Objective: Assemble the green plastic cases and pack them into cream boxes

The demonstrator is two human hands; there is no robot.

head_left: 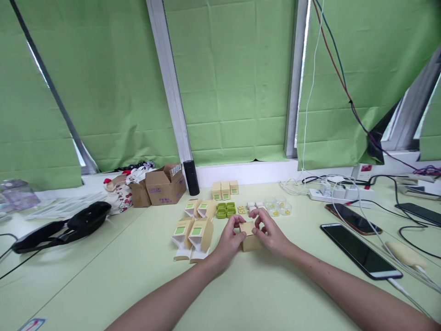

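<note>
A small kraft cardboard box (251,242) stands on the table in front of me, its top flap (247,227) lying over the upper side. My left hand (229,239) grips the box's left side, thumb on the near top edge. At the right, my right hand (270,232) has its thumb against the top corner, with the index finger curled above it. Just left of my hands are several open kraft boxes (201,232) with green labels and white insides. Beyond the hands sit green square cups (226,210), small yellow pieces (241,209), white pieces (254,205) and clear round cups (277,206).
Three closed boxes (225,190) stand farther back. A brown carton (166,185) and a black cylinder (191,178) are at the back left, a black strapped pouch (87,220) nearer. On the right lie phones (360,250), a power strip (339,195) and loose cables.
</note>
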